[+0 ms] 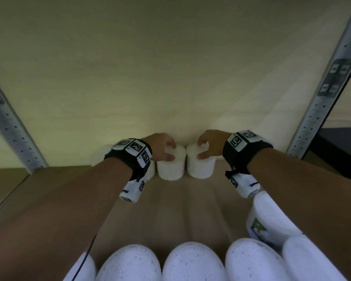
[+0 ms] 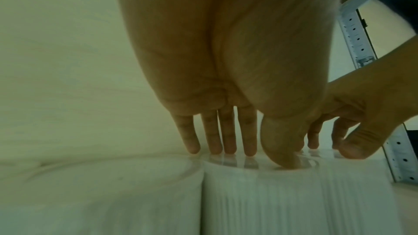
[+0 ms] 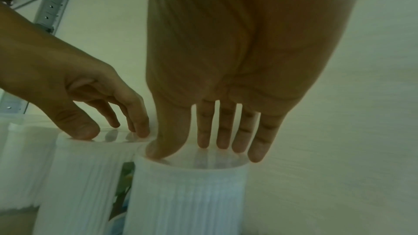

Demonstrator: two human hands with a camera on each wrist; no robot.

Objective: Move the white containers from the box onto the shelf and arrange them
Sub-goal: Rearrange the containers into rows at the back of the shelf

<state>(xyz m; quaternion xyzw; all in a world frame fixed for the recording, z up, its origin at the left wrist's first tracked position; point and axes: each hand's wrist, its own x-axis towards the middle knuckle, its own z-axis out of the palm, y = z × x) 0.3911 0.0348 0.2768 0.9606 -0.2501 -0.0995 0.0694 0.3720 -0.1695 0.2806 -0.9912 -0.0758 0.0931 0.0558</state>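
At the back of the wooden shelf (image 1: pixel 160 209) two white ribbed containers stand upright side by side, almost touching. My left hand (image 1: pixel 166 151) comes down on the left container (image 1: pixel 171 166), thumb on the near rim and fingertips on the far rim. In the left wrist view the left hand (image 2: pixel 257 158) pinches that container's (image 2: pixel 260 203) top. My right hand (image 1: pixel 204 148) holds the right container (image 1: pixel 201 166) the same way; in the right wrist view the right hand (image 3: pixel 192 151) is on the container's (image 3: pixel 187 199) lid. The box is out of sight.
More white containers (image 1: pixel 97 155) stand left of the pair, partly behind my left wrist. A row of white containers (image 1: pixel 193 262) lines the near edge, and a labelled container (image 1: pixel 270 218) sits at the right. Perforated metal uprights (image 1: pixel 14 136) (image 1: pixel 322 94) flank the shelf.
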